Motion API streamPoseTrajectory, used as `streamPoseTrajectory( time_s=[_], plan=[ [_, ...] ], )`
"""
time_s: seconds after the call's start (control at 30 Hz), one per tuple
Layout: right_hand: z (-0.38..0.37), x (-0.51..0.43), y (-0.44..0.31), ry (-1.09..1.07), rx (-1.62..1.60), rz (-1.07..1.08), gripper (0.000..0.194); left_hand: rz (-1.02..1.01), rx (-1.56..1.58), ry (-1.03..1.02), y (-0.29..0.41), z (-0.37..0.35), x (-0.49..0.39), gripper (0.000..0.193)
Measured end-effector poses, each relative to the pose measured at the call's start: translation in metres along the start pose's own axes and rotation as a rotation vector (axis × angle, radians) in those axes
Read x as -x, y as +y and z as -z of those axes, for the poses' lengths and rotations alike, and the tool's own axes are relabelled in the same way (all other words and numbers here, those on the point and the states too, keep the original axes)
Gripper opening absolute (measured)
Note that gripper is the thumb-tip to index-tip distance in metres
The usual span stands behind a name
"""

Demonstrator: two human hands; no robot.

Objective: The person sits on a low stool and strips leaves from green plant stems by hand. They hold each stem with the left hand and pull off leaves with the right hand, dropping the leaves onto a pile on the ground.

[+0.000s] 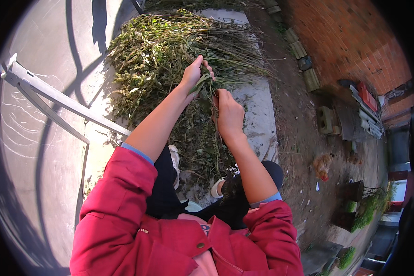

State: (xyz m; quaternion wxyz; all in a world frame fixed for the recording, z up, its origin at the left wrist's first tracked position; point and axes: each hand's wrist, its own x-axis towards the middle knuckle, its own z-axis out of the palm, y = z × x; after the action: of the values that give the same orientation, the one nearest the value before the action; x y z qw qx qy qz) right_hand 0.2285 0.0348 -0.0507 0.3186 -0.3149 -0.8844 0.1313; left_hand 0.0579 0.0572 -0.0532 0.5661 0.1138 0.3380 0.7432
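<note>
Both bare hands are raised over a large heap of cut leafy plants [148,51] laid on a pale sheet [260,114]. My left hand [196,72] curls around green leaves and stems [203,82], thumb pointing away from me. Just below and to the right, my right hand [227,110] pinches the stems of the same bunch between thumb and fingers. Part of the bunch hangs down towards my feet, over more loose plant matter [201,148]. The fingertips of my right hand are partly hidden by the stems.
A metal frame [72,107] reaches in from the left, beside a grey surface with chalk marks [27,127]. On the right are bare earth, a chicken [322,165], a hollow concrete block [324,119], plant pots [352,190] and a brick wall [345,34]. A white shoe [174,165] rests beside the plants.
</note>
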Motion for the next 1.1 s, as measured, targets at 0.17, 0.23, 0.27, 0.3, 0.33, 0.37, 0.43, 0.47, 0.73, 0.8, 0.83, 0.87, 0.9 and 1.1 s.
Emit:
streamPoseTrajectory(
  time_s=[0.17,0.23,0.27,0.3,0.33,0.37,0.43,0.47,0.73,0.8,0.83,0.87,0.9,1.1],
  plan=[
    [-0.006,0.003,0.018,-0.108,0.06,0.005,0.011,-0.033,-0.139,0.147,-0.004,0.012,-0.01,0.032],
    [-0.005,0.001,0.014,-0.116,-0.009,0.012,0.015,-0.024,-0.186,0.198,-0.001,0.016,-0.011,0.032],
    [-0.003,0.002,0.01,-0.116,-0.015,0.011,0.016,-0.02,-0.209,0.224,0.001,0.018,-0.012,0.032],
    [-0.002,0.004,0.007,-0.117,-0.018,0.005,0.017,-0.009,-0.236,0.23,0.0,0.015,-0.009,0.032],
    [-0.004,0.004,0.007,-0.127,0.013,-0.014,0.019,0.003,-0.263,0.235,-0.003,0.009,-0.007,0.032],
    [-0.007,0.005,0.008,-0.138,0.045,-0.034,0.021,0.015,-0.29,0.241,-0.005,0.006,-0.003,0.032],
    [-0.011,0.004,0.01,-0.153,0.044,-0.077,0.024,0.097,-0.281,0.198,-0.005,0.007,0.0,0.027],
    [-0.011,0.004,0.014,-0.16,0.012,-0.101,0.025,0.146,-0.288,0.181,-0.004,0.009,0.001,0.026],
    [-0.015,0.0,0.034,-0.284,-0.462,-0.351,0.02,0.434,-0.338,0.161,-0.01,0.047,-0.01,0.016],
    [-0.012,0.004,0.035,-0.235,-0.249,-0.185,0.019,0.495,-0.288,0.168,-0.016,0.043,-0.009,0.019],
    [-0.012,0.002,0.03,-0.214,-0.154,-0.083,0.019,0.513,-0.312,0.154,-0.017,0.058,-0.017,0.019],
    [-0.015,0.001,0.028,-0.245,-0.133,-0.05,0.021,0.531,-0.335,0.141,-0.021,0.079,-0.029,0.019],
    [-0.016,0.003,0.032,-0.252,-0.135,-0.074,0.021,0.57,-0.362,0.112,-0.025,0.078,-0.031,0.02],
    [-0.016,0.005,0.037,-0.33,-0.248,-0.286,0.021,0.49,-0.38,0.203,-0.038,0.059,-0.028,0.017]
  ],
)
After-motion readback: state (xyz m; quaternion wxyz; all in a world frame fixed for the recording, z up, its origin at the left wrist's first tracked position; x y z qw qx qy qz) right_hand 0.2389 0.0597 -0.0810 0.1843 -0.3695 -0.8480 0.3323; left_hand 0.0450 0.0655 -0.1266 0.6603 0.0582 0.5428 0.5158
